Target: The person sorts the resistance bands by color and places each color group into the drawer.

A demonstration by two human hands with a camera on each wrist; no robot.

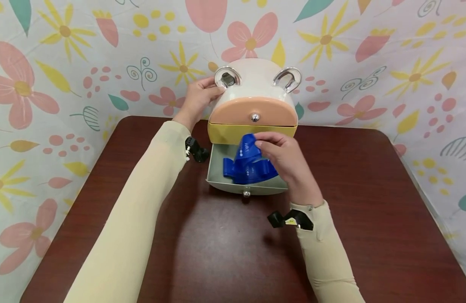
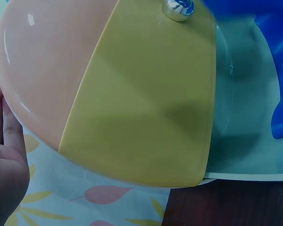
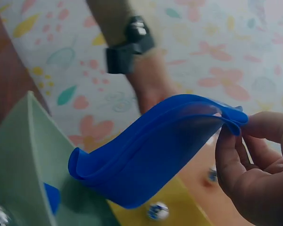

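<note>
A dark brown table (image 1: pixel 369 202) carries a cow-shaped drawer box (image 1: pixel 253 99).

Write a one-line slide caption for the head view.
Left hand steadies the drawer box; right hand pinches a blue band over the open green drawer.
</note>
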